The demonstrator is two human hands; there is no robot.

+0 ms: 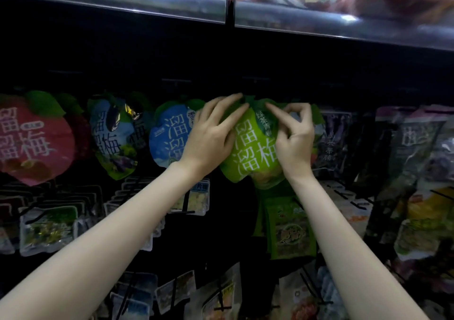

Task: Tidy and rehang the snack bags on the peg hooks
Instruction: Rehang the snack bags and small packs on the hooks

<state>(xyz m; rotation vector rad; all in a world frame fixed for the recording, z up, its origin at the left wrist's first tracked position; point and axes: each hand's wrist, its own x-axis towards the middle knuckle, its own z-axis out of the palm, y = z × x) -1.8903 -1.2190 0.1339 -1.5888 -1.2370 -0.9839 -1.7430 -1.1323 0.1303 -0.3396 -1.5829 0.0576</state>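
Single head-worn view, close, facing forward and slightly upward at a dim peg-hook rack of bags.

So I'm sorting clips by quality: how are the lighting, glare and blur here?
Head view: dim overall, recess under the shelf edge nearly black; white glare spots along that edge; top blurred; the green bag and both hands, left and right, are lit and fairly sharp; wide-angle bending at the sides.
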